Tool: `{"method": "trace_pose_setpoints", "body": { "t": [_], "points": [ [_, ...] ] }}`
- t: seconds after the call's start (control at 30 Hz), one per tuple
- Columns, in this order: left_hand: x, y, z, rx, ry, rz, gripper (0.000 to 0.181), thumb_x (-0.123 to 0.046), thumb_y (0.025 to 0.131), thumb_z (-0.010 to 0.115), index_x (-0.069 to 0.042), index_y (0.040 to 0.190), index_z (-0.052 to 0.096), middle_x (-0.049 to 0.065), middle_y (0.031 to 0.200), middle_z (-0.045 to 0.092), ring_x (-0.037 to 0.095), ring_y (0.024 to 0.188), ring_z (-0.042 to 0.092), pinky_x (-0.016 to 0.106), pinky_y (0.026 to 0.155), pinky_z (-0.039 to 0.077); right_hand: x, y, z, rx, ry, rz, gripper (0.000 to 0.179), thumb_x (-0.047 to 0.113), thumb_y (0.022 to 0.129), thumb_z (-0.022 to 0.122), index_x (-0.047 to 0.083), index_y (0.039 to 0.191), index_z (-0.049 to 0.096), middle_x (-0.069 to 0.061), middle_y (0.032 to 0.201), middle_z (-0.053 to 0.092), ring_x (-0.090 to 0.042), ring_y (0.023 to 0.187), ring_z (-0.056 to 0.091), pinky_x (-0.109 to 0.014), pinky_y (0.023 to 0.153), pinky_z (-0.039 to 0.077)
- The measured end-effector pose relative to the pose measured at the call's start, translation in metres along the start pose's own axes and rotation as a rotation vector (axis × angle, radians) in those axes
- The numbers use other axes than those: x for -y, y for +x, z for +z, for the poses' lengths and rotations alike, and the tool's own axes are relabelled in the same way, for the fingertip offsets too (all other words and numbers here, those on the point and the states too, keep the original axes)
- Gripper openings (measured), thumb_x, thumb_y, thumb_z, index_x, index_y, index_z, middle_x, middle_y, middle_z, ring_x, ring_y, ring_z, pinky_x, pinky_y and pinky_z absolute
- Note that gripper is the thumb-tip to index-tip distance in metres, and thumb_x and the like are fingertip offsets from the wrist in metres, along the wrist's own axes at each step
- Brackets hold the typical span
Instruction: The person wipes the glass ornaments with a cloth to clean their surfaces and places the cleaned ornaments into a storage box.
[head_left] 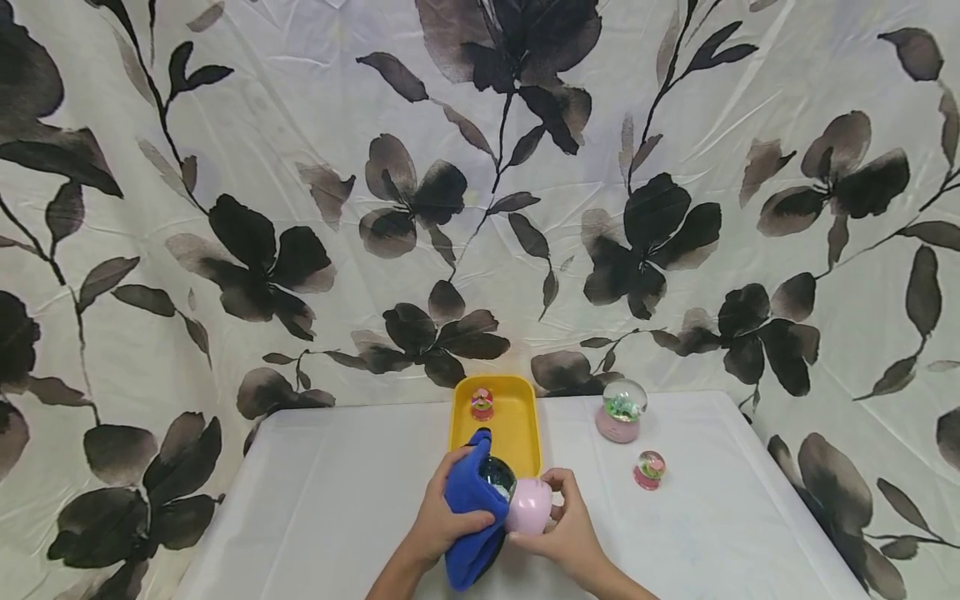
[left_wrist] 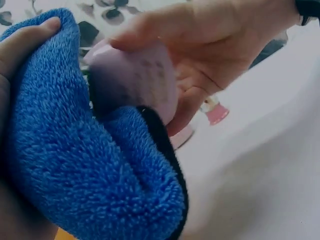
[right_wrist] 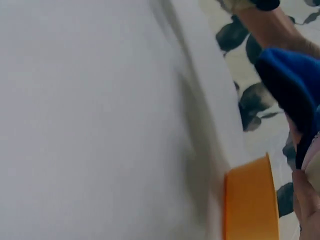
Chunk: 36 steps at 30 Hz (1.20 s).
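My left hand (head_left: 444,515) grips a blue fluffy cloth (left_wrist: 95,145) with a dark edge, folded against the glass globe of a snow globe (head_left: 530,506). By its pink base my right hand (head_left: 566,533) holds that snow globe tilted sideways, fingers and thumb round the base. In the left wrist view the pink base (left_wrist: 135,75) shows faint lettering, and the cloth hides most of the glass. The right wrist view catches only the edge of the cloth (right_wrist: 292,85) and part of the right hand (right_wrist: 307,205).
Behind the hands lies a yellow tray (head_left: 534,442) with a small red-based snow globe (head_left: 482,405) inside. To the right stand a larger pink-based snow globe (head_left: 622,412) and another small one (head_left: 649,470). A white table (head_left: 337,483) meets a floral curtain (head_left: 525,275).
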<state>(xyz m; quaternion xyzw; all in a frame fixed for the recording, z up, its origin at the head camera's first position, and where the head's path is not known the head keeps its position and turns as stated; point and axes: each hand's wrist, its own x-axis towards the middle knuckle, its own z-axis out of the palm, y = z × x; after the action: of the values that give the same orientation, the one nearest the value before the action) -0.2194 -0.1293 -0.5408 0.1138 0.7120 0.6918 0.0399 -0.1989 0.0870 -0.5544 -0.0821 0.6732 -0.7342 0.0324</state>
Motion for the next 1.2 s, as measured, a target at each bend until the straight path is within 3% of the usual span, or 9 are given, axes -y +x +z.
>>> {"method": "trace_pose_setpoints", "body": {
  "t": [0.2, 0.33, 0.43, 0.53, 0.7, 0.93, 1.2],
  "points": [
    [-0.001, 0.001, 0.004, -0.062, 0.067, 0.054, 0.081, -0.021, 0.070, 0.088, -0.032, 0.137, 0.045, 0.011, 0.133, 0.049, 0.037, 0.115, 0.051, 0.053, 0.089, 0.047, 0.004, -0.005, 0.013, 0.073, 0.270, 0.270, 0.056, 0.013, 0.087, 0.069, 0.005, 0.124, 0.028, -0.013, 0.117, 0.052, -0.023, 0.092, 0.065, -0.041, 0.076, 0.055],
    [-0.002, 0.000, 0.006, -0.067, 0.100, 0.070, 0.080, -0.022, 0.069, 0.088, -0.032, 0.136, 0.046, 0.010, 0.134, 0.049, 0.037, 0.116, 0.050, 0.055, 0.090, 0.046, 0.008, -0.005, 0.011, 0.146, 0.332, 0.349, 0.049, 0.019, 0.091, 0.063, 0.003, 0.128, 0.034, -0.011, 0.117, 0.054, -0.022, 0.094, 0.065, -0.040, 0.081, 0.054],
    [-0.001, -0.002, 0.006, -0.055, 0.117, 0.067, 0.079, -0.022, 0.068, 0.089, -0.031, 0.135, 0.048, 0.012, 0.134, 0.049, 0.037, 0.117, 0.050, 0.057, 0.090, 0.045, 0.009, -0.004, 0.006, 0.220, 0.262, 0.339, 0.047, 0.016, 0.089, 0.064, 0.002, 0.128, 0.043, -0.011, 0.117, 0.054, -0.023, 0.096, 0.062, -0.038, 0.080, 0.053],
    [-0.001, -0.003, 0.006, -0.035, 0.115, 0.068, 0.078, -0.021, 0.068, 0.088, -0.029, 0.135, 0.049, 0.012, 0.135, 0.049, 0.036, 0.118, 0.049, 0.057, 0.091, 0.044, 0.011, -0.001, 0.001, 0.302, 0.111, 0.275, 0.049, 0.017, 0.085, 0.067, 0.002, 0.128, 0.048, -0.012, 0.118, 0.055, -0.024, 0.099, 0.060, -0.036, 0.081, 0.052],
    [-0.005, -0.006, 0.008, -0.014, 0.095, 0.066, 0.078, -0.022, 0.069, 0.087, -0.031, 0.136, 0.048, 0.009, 0.136, 0.048, 0.037, 0.119, 0.048, 0.058, 0.092, 0.042, 0.013, 0.006, -0.002, 0.357, -0.088, 0.183, 0.049, 0.025, 0.084, 0.068, 0.004, 0.126, 0.054, -0.009, 0.115, 0.058, -0.023, 0.100, 0.057, -0.034, 0.082, 0.049],
    [-0.006, -0.008, 0.007, -0.017, 0.070, 0.079, 0.075, -0.022, 0.071, 0.084, -0.027, 0.137, 0.048, 0.010, 0.136, 0.048, 0.036, 0.119, 0.048, 0.059, 0.092, 0.042, 0.008, 0.011, 0.002, 0.371, -0.020, 0.151, 0.047, 0.025, 0.090, 0.064, 0.001, 0.129, 0.055, -0.009, 0.113, 0.061, -0.022, 0.101, 0.058, -0.031, 0.085, 0.047],
    [-0.007, -0.008, 0.007, -0.084, -0.069, 0.071, 0.076, -0.020, 0.075, 0.081, -0.021, 0.140, 0.044, 0.014, 0.136, 0.046, 0.034, 0.117, 0.049, 0.050, 0.093, 0.044, 0.009, 0.007, 0.008, 0.222, 0.127, 0.142, 0.048, 0.023, 0.095, 0.054, -0.011, 0.128, 0.051, -0.007, 0.108, 0.063, -0.015, 0.098, 0.058, -0.025, 0.085, 0.047]
  ]
}}
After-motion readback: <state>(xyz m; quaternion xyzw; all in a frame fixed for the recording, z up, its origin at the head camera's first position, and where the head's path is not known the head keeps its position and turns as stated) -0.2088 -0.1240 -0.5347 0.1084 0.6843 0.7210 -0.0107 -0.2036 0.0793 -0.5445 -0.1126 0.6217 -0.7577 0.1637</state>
